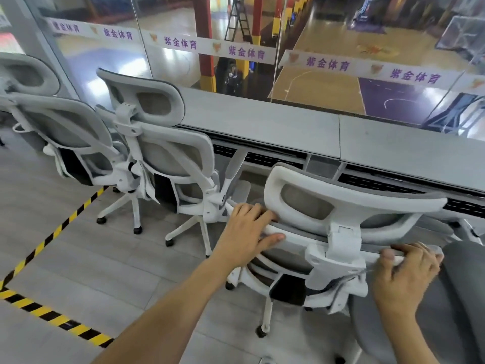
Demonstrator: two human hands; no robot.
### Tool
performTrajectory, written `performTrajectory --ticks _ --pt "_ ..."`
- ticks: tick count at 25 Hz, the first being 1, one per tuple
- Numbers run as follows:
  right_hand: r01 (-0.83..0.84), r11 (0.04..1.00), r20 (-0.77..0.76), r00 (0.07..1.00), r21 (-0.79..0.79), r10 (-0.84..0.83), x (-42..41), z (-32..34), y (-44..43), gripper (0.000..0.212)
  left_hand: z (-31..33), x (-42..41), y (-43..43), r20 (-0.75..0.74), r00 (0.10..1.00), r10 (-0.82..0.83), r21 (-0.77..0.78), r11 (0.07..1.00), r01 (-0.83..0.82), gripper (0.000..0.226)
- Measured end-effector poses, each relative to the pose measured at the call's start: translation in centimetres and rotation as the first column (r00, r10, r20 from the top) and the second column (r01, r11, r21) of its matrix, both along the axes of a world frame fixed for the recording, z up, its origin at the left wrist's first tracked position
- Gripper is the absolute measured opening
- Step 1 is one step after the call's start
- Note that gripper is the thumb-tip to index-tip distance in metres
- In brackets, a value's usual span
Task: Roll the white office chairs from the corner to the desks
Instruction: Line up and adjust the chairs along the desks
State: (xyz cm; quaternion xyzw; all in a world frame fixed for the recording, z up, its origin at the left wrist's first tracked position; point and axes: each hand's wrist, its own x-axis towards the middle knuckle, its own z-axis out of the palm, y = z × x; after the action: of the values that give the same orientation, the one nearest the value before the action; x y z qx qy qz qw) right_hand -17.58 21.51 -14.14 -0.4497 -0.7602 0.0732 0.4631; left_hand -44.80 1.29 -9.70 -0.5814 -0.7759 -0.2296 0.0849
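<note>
Head view. We record the left hand (246, 229) just below centre, at 6 o'clock. Its grip is clasped on the upper left rim of the backrest of the nearest white-framed office chair with grey mesh back and headrest (341, 195). The fingers lie over the top of the rim and the thumb is pressed along its rear face.

The right hand (404, 274) is at 4 o'clock, with its grip clenched on the same rim at the right side. Its fingers are curled over the top and the thumb is at the rear.

This chair stands at 5 o'clock, its back to the camera and its headrest toward the long grey table (262, 122). One black castor rests on the grey plank floor (105, 258). We cannot tell whether the seat reaches under the table.

A second white mesh-backed chair (168, 153) stands at 9 o'clock, drawn up to the table. Its raised armrest is near the left hand. A third white mesh-backed chair (60, 127) stands just beside it at 10 o'clock.

The table runs from 10 o'clock to 3 o'clock along a glass wall with a white strip of purple characters (244, 52). Yellow-and-black striped tape (52, 232) crosses the floor at 8 o'clock.

A dark grey padded form (433, 324) sits at 4 o'clock, just beside the right hand. We cannot tell what it is.
</note>
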Motion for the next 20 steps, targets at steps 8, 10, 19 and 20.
performTrajectory --ticks 8,10,19,20 --pt "-0.051 0.995 0.095 0.994 -0.088 0.059 -6.8 0.8 10.5 0.054 -0.6 -6.3 11.3 0.103 0.985 0.139 0.029 0.989 -0.143 0.048" --pt "-0.063 0.990 0.115 0.990 -0.124 0.078 -7.7 1.4 12.1 0.053 -0.4 -7.3 13.6 0.134 0.979 0.153 0.021 0.987 -0.157 0.051" --pt "-0.038 0.957 0.169 0.981 -0.287 0.090 -8.2 3.3 12.6 0.056 0.1 -7.6 15.1 0.221 0.963 0.157 0.018 0.986 -0.165 0.041" --pt "-0.030 0.947 0.146 0.986 -0.319 0.081 -8.0 3.6 11.6 0.053 0.2 -6.8 14.5 0.235 0.960 0.153 0.021 0.986 -0.163 0.041"
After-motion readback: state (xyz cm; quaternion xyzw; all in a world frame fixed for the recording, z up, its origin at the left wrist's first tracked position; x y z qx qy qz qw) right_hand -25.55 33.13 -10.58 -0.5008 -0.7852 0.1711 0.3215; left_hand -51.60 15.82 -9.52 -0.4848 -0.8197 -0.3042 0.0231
